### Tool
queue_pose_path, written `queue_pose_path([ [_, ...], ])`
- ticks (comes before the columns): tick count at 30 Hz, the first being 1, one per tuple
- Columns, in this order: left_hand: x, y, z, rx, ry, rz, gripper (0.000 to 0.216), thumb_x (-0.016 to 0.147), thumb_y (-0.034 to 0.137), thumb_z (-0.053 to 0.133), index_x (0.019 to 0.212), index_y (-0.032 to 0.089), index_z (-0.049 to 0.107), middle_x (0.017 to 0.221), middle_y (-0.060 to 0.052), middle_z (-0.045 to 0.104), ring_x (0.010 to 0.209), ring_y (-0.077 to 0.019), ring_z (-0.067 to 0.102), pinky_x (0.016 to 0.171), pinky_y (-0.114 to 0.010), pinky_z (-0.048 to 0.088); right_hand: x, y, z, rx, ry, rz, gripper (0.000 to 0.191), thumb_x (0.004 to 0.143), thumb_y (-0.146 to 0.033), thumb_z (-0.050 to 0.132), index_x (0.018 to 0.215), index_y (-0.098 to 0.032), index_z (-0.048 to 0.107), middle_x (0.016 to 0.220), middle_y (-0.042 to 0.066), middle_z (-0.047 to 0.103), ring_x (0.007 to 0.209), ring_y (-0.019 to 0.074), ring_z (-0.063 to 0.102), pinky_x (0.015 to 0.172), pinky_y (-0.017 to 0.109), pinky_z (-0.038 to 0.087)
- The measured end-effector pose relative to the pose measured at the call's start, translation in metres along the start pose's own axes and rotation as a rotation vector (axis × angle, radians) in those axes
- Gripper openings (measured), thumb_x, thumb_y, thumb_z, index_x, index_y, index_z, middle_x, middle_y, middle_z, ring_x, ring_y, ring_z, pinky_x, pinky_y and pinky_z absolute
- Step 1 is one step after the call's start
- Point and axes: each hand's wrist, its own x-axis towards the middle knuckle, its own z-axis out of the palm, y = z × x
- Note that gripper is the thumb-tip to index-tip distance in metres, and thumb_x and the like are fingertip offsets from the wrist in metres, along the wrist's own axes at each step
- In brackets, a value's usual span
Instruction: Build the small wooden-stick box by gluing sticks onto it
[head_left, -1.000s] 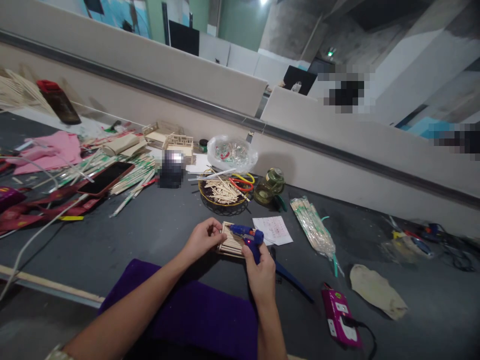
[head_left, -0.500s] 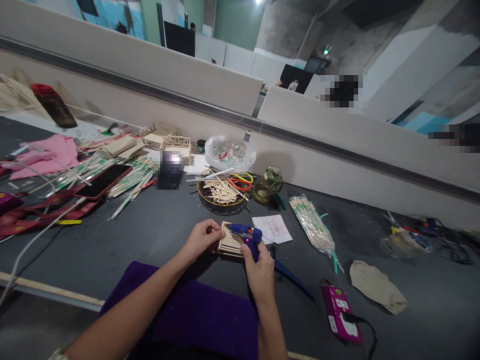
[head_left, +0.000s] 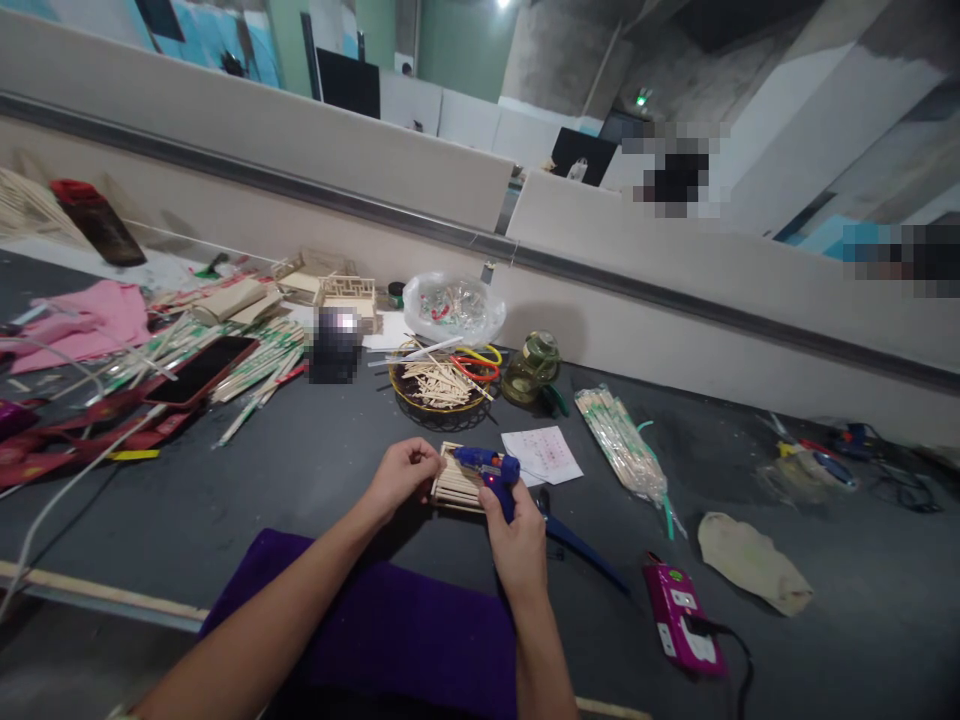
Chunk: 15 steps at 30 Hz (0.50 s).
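My right hand (head_left: 519,545) is wrapped round the handle of a blue glue gun (head_left: 480,461), which has a small red light lit. Its nozzle points left, over the upper left corner of a small panel of wooden sticks (head_left: 454,490). The sticks lie side by side in rows with a frame piece along the edge. At that corner my left hand (head_left: 405,478) is closed, thumb and forefinger pinching at the panel's left edge close to the nozzle. Part of the panel is hidden behind the glue gun and my right hand.
Behind the panel stands a basket (head_left: 480,405) of cut sticks. Right of it are a green glass jar (head_left: 531,368), a paper sheet (head_left: 551,455) and bagged sticks (head_left: 621,443). A pink power strip (head_left: 679,615) and beige cloth (head_left: 754,562) lie right; a phone (head_left: 201,372) lies left.
The view has shifted slightly. Both hands, the glue gun and the stick panel keep nearly the same arrangement, with the nozzle still at the upper left corner.
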Motion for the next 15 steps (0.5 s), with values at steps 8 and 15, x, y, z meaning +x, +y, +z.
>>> queue_pose_path([
  [8, -0.0009, 0.0028, -0.0011, -0.021, -0.003, -0.015, 0.024, 0.064, 0.036, 0.067, 0.068, 0.016, 0.054, 0.048, 0.005, 0.052, 0.039, -0.0077, 0.045, 0.036, -0.019, 0.041, 0.0011, -0.0003, -0.0001, 0.005, 0.002, -0.001, 0.052, 0.089, -0.047, 0.049, 0.13, -0.017, 0.055, 0.112, 0.012, 0.069, 0.105, 0.0272, 0.063, 0.087, 0.035, 0.046],
  [15, -0.0013, 0.0069, -0.0034, -0.007, -0.025, -0.054, 0.017, 0.062, 0.028, 0.066, 0.068, 0.016, 0.056, 0.051, 0.004, 0.054, 0.041, -0.0082, 0.047, 0.038, -0.019, 0.043, 0.0024, -0.0002, -0.0005, -0.023, 0.009, -0.019, 0.051, 0.089, -0.045, 0.048, 0.13, -0.016, 0.055, 0.11, 0.013, 0.069, 0.103, 0.0275, 0.063, 0.085, 0.035, 0.047],
])
